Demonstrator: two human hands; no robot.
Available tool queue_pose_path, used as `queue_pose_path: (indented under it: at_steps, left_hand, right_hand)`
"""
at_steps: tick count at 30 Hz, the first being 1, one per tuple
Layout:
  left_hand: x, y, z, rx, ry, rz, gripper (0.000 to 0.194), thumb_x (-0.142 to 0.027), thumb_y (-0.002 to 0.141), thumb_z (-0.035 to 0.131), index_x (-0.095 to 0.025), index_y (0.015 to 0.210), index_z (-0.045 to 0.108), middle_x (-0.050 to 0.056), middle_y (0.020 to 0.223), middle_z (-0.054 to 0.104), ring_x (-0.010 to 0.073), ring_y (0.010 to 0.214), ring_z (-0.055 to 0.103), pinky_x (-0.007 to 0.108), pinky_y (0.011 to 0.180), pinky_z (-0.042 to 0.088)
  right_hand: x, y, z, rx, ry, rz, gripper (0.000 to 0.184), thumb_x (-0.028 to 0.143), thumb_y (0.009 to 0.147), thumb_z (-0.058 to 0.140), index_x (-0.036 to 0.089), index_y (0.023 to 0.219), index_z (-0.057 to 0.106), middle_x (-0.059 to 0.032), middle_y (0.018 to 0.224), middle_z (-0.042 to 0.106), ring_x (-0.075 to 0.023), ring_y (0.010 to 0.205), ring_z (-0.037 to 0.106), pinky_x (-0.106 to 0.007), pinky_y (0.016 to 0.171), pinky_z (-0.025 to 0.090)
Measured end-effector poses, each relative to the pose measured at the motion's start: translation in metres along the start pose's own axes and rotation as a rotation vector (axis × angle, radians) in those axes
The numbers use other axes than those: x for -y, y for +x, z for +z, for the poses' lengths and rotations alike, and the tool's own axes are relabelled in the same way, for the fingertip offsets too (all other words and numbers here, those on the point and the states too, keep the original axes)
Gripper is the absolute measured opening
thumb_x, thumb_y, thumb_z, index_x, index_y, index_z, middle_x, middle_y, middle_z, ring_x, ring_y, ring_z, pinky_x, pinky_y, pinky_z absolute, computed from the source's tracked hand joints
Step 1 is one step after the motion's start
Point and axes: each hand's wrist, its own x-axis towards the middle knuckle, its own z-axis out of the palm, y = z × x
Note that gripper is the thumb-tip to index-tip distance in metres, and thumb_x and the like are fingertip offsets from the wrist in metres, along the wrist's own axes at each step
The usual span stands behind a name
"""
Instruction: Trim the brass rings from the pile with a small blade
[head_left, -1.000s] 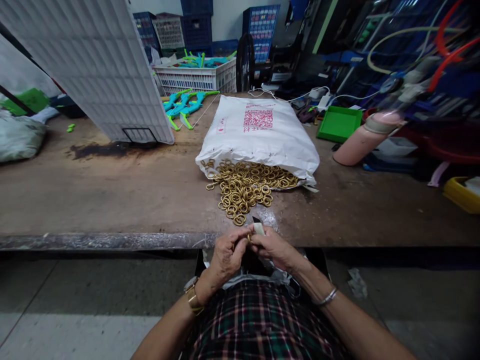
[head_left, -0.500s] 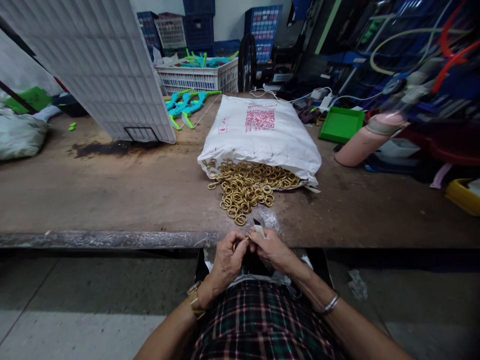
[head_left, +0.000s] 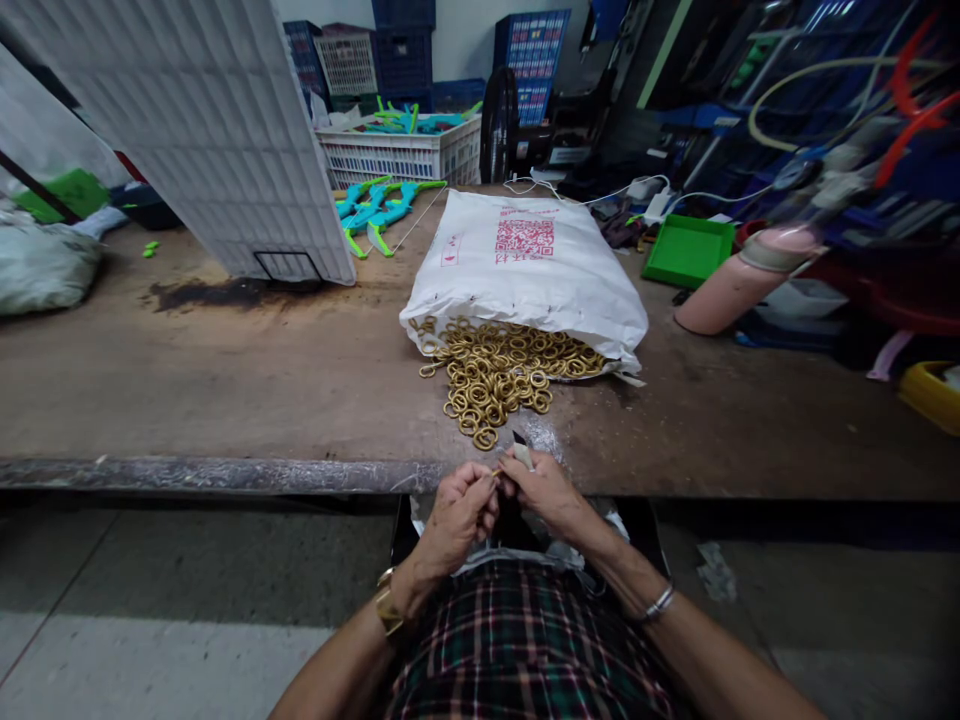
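Note:
At the table's front edge, my left hand point(head_left: 459, 515) is closed, pinching a gold ring point(head_left: 496, 473) that is mostly covered by fingers. My right hand point(head_left: 551, 495) meets it fingertip to fingertip, closed around a small knife point(head_left: 523, 456) with a pale handle and a short dark blade pointing up and away. Just beyond both hands, a heap of gold rings point(head_left: 487, 395) spills from the open mouth of a white sack point(head_left: 525, 270) printed in red. The sack lies flat on the brown table point(head_left: 225, 400).
A white ribbed panel point(head_left: 202, 130) stands at the left. Behind the sack are teal and green toy bows point(head_left: 379, 210), a white crate point(head_left: 390, 155) and a black fan point(head_left: 499, 125). To the right lie a green tray point(head_left: 688, 250) and a pink bottle point(head_left: 739, 285).
My left fingers have shifted and uncurled slightly around the ring, so less of it shows. The knife stays in my right hand. The whole view has moved a little.

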Motion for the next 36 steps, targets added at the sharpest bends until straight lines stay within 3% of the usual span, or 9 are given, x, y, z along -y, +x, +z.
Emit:
queue_pose_path:
  at_steps: [4, 9, 19, 26, 32, 36]
  left_hand:
    - [-0.004, 0.0, 0.002, -0.014, -0.055, 0.021, 0.034, -0.048, 0.071, 0.059, -0.017, 0.075, 0.046, -0.006, 0.054, 0.045, 0.0029, 0.039, 0.036, 0.014, 0.034, 0.021]
    - [-0.004, 0.001, 0.0, -0.056, -0.031, 0.041, 0.036, -0.05, 0.069, 0.059, -0.017, 0.074, 0.046, -0.006, 0.054, 0.045, 0.0027, 0.038, 0.036, 0.014, 0.035, 0.023]
    - [0.004, 0.001, -0.004, -0.09, 0.08, 0.097, 0.037, -0.053, 0.073, 0.053, -0.017, 0.072, 0.044, -0.006, 0.053, 0.045, 0.0032, 0.038, 0.036, 0.014, 0.035, 0.026]
    - [0.0, -0.006, -0.002, -0.119, 0.164, 0.176, 0.037, -0.052, 0.073, 0.055, -0.017, 0.067, 0.045, -0.005, 0.052, 0.046, 0.0044, 0.041, 0.04, 0.015, 0.04, 0.031]
    - [-0.009, -0.025, 0.007, 0.033, 0.015, 0.131, 0.031, -0.046, 0.076, 0.055, -0.017, 0.069, 0.046, -0.005, 0.05, 0.046, 0.0045, 0.04, 0.039, 0.015, 0.037, 0.027]
    - [-0.011, -0.021, 0.005, 0.081, -0.231, 0.056, 0.03, -0.043, 0.076, 0.055, -0.016, 0.069, 0.046, -0.002, 0.062, 0.052, 0.0042, 0.041, 0.041, 0.015, 0.034, 0.026]
  right_hand:
    - [-0.003, -0.002, -0.005, -0.09, -0.234, -0.137, 0.024, 0.031, 0.078, 0.039, 0.019, 0.057, 0.044, 0.0033, 0.051, 0.046, -0.0096, 0.049, 0.04, -0.021, 0.05, 0.03]
    - [0.0, -0.013, -0.003, 0.03, -0.554, -0.296, 0.015, 0.017, 0.076, 0.037, 0.02, 0.069, 0.049, 0.0017, 0.057, 0.052, -0.0107, 0.051, 0.043, -0.021, 0.052, 0.029]
    - [0.005, -0.015, 0.002, 0.016, -0.779, -0.282, 0.021, 0.011, 0.073, 0.037, 0.019, 0.083, 0.055, -0.0027, 0.07, 0.062, -0.0136, 0.061, 0.053, -0.023, 0.056, 0.028]
    - [0.012, -0.016, 0.001, 0.103, -0.888, -0.212, 0.026, 0.01, 0.07, 0.04, 0.018, 0.089, 0.056, -0.0036, 0.071, 0.064, -0.0143, 0.062, 0.055, -0.024, 0.054, 0.025]
    - [0.01, -0.003, -0.01, -0.087, -1.076, -0.094, 0.022, 0.013, 0.075, 0.039, 0.017, 0.09, 0.055, -0.0068, 0.07, 0.064, -0.0166, 0.058, 0.056, -0.026, 0.051, 0.022]
    - [0.005, 0.007, -0.006, -0.172, -0.982, -0.207, 0.02, 0.017, 0.079, 0.039, 0.018, 0.092, 0.054, -0.0051, 0.074, 0.064, -0.0162, 0.063, 0.057, -0.025, 0.054, 0.027]
